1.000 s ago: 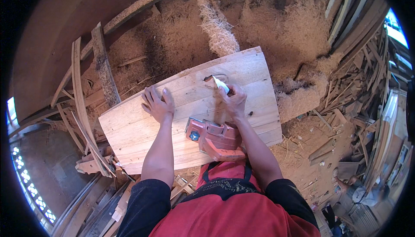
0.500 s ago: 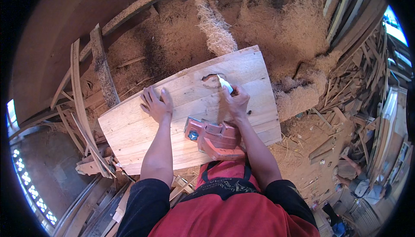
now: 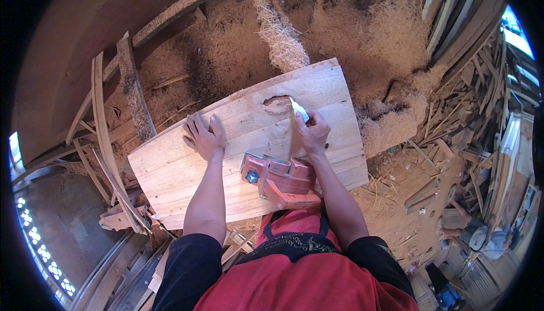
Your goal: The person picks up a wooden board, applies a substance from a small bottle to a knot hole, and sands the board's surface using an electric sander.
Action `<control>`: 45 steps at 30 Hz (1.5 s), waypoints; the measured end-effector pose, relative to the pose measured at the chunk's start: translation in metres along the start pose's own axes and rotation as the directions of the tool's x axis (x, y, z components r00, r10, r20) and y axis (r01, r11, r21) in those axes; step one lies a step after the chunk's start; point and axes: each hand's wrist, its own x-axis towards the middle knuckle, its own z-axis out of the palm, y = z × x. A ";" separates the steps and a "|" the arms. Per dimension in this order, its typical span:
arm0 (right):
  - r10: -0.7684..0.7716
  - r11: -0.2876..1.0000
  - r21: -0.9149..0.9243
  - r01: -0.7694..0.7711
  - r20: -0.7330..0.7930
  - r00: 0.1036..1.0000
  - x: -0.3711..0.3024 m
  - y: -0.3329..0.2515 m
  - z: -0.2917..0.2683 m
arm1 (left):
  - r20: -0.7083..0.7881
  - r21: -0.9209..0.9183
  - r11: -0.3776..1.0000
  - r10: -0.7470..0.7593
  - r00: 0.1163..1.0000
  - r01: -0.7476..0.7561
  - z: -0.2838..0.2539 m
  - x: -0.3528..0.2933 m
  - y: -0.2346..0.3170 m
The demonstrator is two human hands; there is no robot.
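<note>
A pale wooden panel [image 3: 249,135] of joined boards lies tilted before me. Near its far edge is a dark, irregular hole [image 3: 276,100] with a drawn or scored outline round it. My right hand [image 3: 313,134] pinches a small white glue bottle [image 3: 300,110], its thin nozzle at the right side of the hole. Whether the tip touches the wood I cannot tell. My left hand [image 3: 205,137] lies with spread fingers on the panel's left part, near the far edge. A worn red electric hand planer [image 3: 283,178] rests on the panel's near side, between my forearms.
Wood shavings [image 3: 391,27] cover the ground and a beam [image 3: 277,33] beyond the panel. Long wooden strips [image 3: 105,118] lean at the left. Piled offcuts [image 3: 481,101] stand at the right, and another person [image 3: 481,234] is low at the far right.
My right hand has shifted slightly right and nearer to me, taking the glue bottle's nozzle to the hole's right edge. My left hand and the planer stay practically where they were.
</note>
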 end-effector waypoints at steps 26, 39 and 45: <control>-0.034 0.996 -0.077 0.036 0.016 0.999 -0.014 0.007 -0.024 | 0.019 -0.034 0.999 -0.005 1.000 0.006 -0.007 -0.001 0.004; -0.055 0.995 -0.084 0.058 0.048 0.997 -0.015 0.004 -0.028 | 0.024 -0.013 1.000 -0.011 1.000 0.011 -0.004 0.000 0.003; -0.048 0.997 -0.062 0.051 0.047 0.998 -0.015 0.006 -0.026 | 0.034 -0.022 1.000 -0.016 0.999 0.017 -0.006 0.000 0.004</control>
